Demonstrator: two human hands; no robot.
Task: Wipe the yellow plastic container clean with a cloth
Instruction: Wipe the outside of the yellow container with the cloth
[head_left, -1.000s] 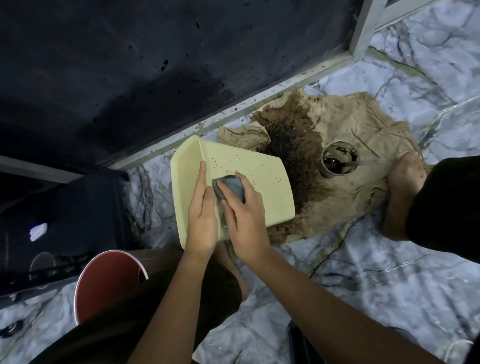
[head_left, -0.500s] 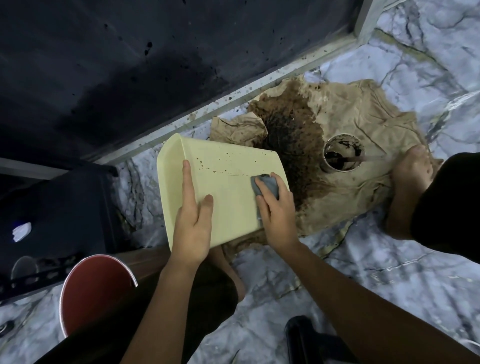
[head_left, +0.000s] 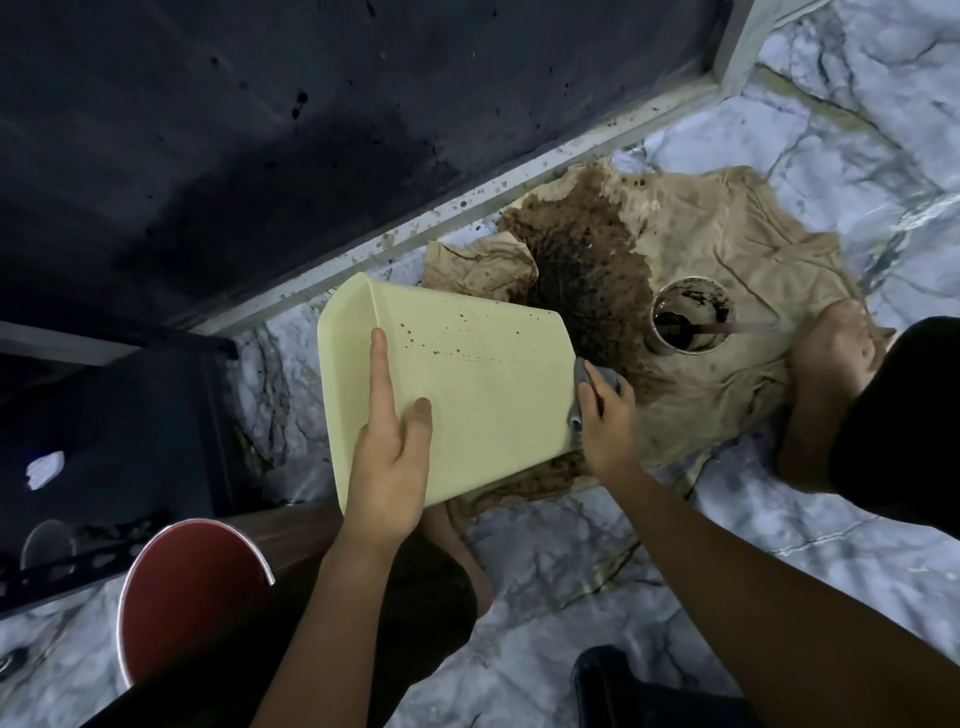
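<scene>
A pale yellow plastic container (head_left: 483, 384) lies tipped on its side above the floor, its broad side facing me with brown specks along the upper part. My left hand (head_left: 389, 457) rests flat on that side, fingers straight, steadying it near its near-left edge. My right hand (head_left: 608, 421) grips a small grey cloth (head_left: 597, 382) and presses it against the container's right end.
A stained tan cloth (head_left: 727, 260) is spread on the marble floor with a dark-filled round cup (head_left: 691, 322) on it. My bare foot (head_left: 836, 348) rests on its right edge. A red bucket (head_left: 187, 592) stands at lower left, a dark cabinet (head_left: 104, 415) left.
My right hand has dragged the grey cloth from the middle of the container's side out to its right end. The left hand has stayed flat on the container.
</scene>
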